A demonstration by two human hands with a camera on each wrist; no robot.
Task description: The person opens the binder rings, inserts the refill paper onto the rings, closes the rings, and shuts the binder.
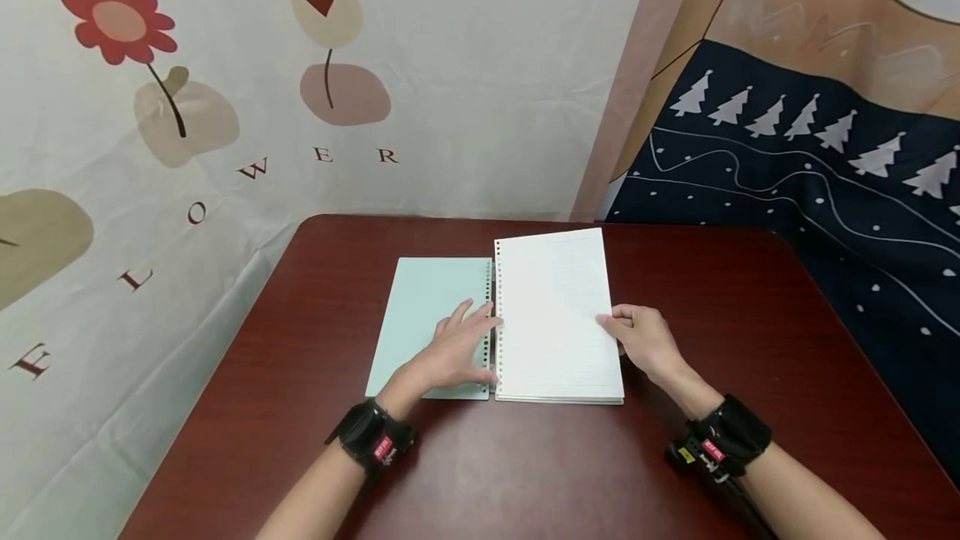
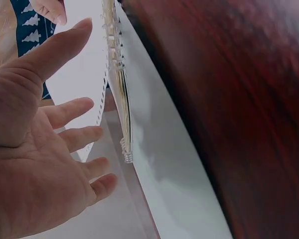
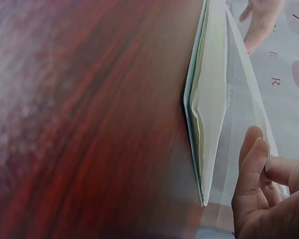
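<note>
An open loose-leaf notebook [image 1: 431,298] lies on the table, its pale green cover to the left and a stack of lined paper to the right. Clear plastic rings [image 2: 114,45] run along the spine. Above the stack, a white lined sheet [image 1: 555,307] with a row of punched holes is raised. My right hand [image 1: 643,338] pinches this sheet at its right edge between thumb and fingers. Over the cover and spine, my left hand [image 1: 457,348] has its fingers spread near the sheet's holed edge. Whether its fingertips touch the sheet, I cannot tell.
The dark red-brown table [image 1: 285,357] has rounded far corners. Behind it hangs a pale cloth [image 1: 480,65] with flower prints, and at the right a dark blue cloth [image 1: 825,182] with white trees. Both wrists carry black strapped cameras [image 1: 372,437].
</note>
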